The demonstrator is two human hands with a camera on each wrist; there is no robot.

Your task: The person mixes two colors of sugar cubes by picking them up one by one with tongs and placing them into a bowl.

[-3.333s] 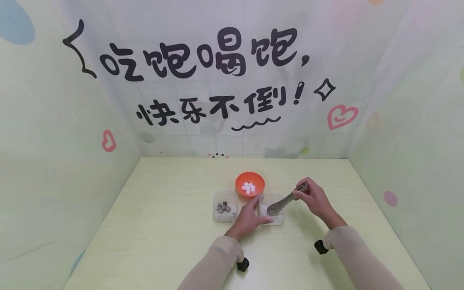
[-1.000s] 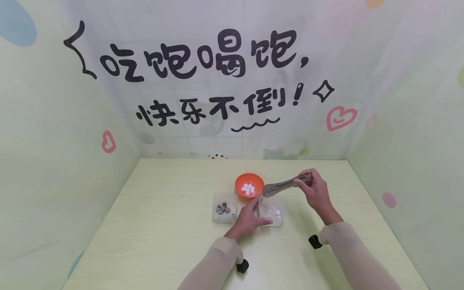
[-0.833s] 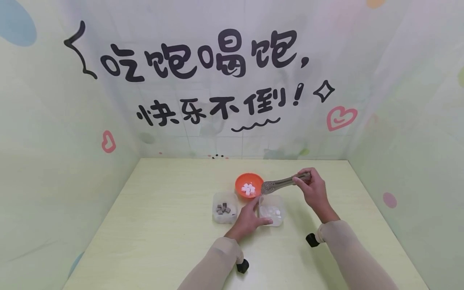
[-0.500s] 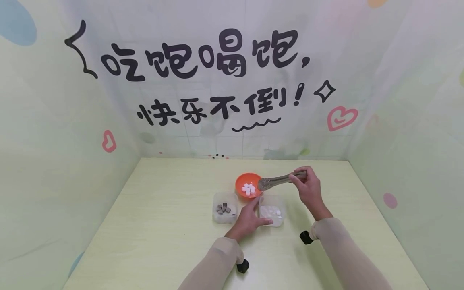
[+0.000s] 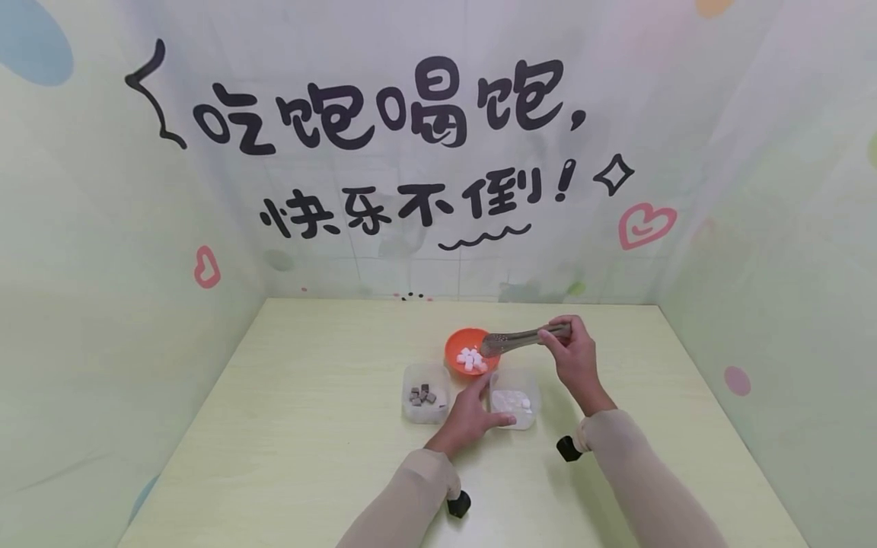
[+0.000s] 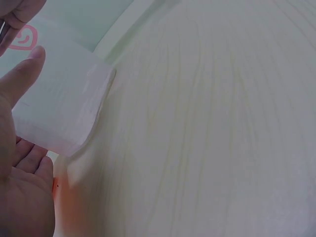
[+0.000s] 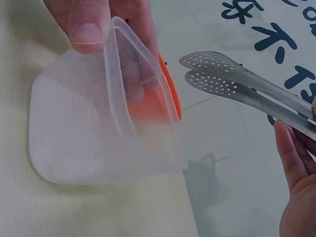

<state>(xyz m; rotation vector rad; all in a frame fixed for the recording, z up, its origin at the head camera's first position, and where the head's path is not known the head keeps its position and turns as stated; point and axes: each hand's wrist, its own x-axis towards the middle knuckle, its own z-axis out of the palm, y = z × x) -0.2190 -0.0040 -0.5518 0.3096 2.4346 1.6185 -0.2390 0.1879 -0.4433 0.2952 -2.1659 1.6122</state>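
Note:
My left hand (image 5: 469, 415) grips the near-left side of a clear plastic container (image 5: 526, 380), thumb on one side and fingers on the other. One white cube (image 5: 525, 405) lies inside it. With my right hand (image 5: 575, 361) I hold metal tongs (image 5: 524, 339) by the handle end. Their perforated heads are over the right side of an orange bowl (image 5: 466, 338), which holds several white cubes (image 5: 469, 359). In the right wrist view, the tong heads (image 7: 212, 89) stand slightly apart, and no cube shows between them.
A second clear container (image 5: 409, 415) with several grey-brown cubes (image 5: 422, 396) stands left of my left hand. All of it sits on a pale wooden table (image 5: 308, 457). Printed cloth walls (image 5: 342, 274) enclose the back and both sides.
The tongs have risen out of the right container and moved left over the orange bowl. The white cubes now spread slightly further right. My left hand has stayed on the container.

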